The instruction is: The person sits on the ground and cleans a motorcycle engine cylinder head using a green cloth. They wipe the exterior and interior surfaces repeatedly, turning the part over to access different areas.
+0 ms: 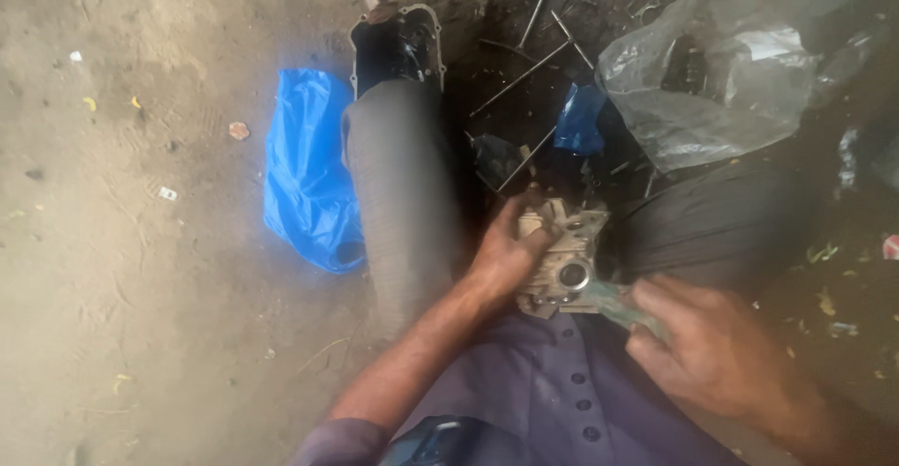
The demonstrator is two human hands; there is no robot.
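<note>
Both hands work on a metal engine part held low in the lap.

Head view: buttoned purple shirt (552, 386) lies closest, with the right hand (716, 349) just above it, fingers closed around a greenish tool (613, 302) whose tip touches the grey metal engine part (567, 255). Left hand (506, 260) clasps that part from its left side, thumb over the top. Part sits between the knees, above the shirt. Beyond it, thin metal rods (524, 73) lie on dark oily ground, near a clear plastic bag (712, 82), a blue plastic bag (304, 171) and a black gasketed cover (398, 44).
</note>
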